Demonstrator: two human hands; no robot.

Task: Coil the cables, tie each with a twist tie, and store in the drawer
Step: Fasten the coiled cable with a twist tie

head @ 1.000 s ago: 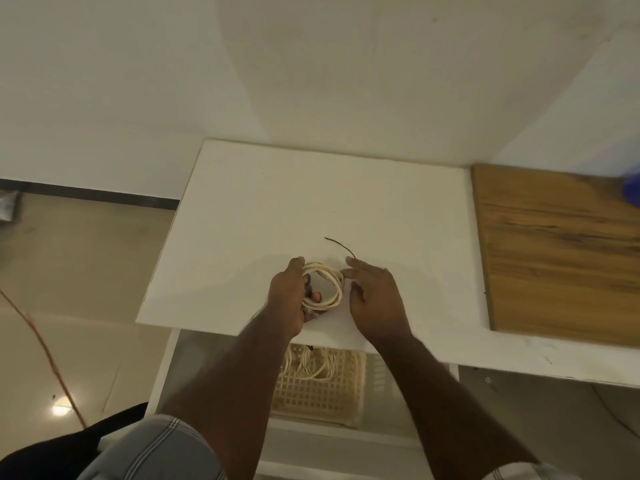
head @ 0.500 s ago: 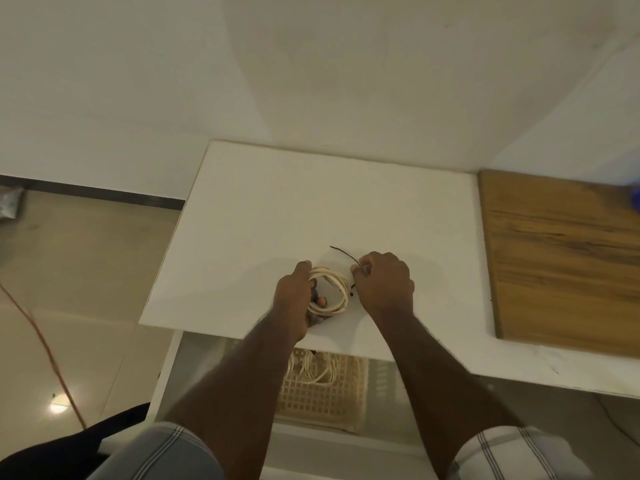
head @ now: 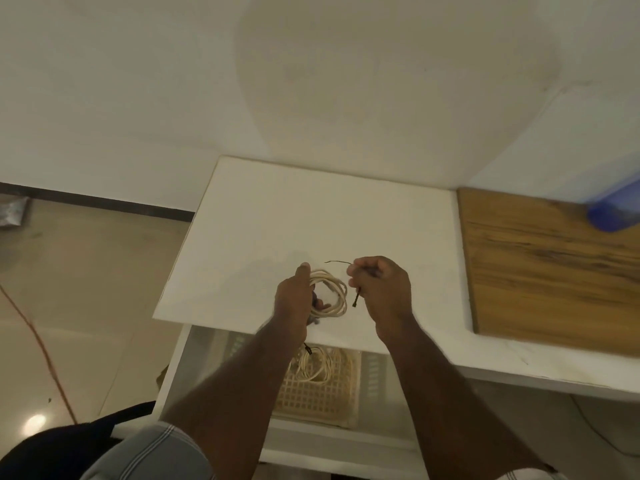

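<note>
A coiled cream cable (head: pixel 334 294) rests on the white table top (head: pixel 311 220) near its front edge. My left hand (head: pixel 294 299) grips the coil's left side. My right hand (head: pixel 381 289) is just right of the coil and pinches a thin dark twist tie (head: pixel 337 262); one end sticks out to the left above the coil, the other hangs below my fingers. Below the table edge, the open drawer (head: pixel 374 372) holds a cream lattice basket (head: pixel 322 396) with another tied cream cable (head: pixel 313 365) in it.
A wooden board (head: pixel 554 271) lies on the right part of the surface, with a blurred blue object (head: pixel 616 209) at its far corner. The floor at left carries an orange cord (head: pixel 38 344). A wall rises behind the table.
My right hand has lifted the twist tie off the table and moved slightly right of the coil. My left hand keeps hold of the coil.
</note>
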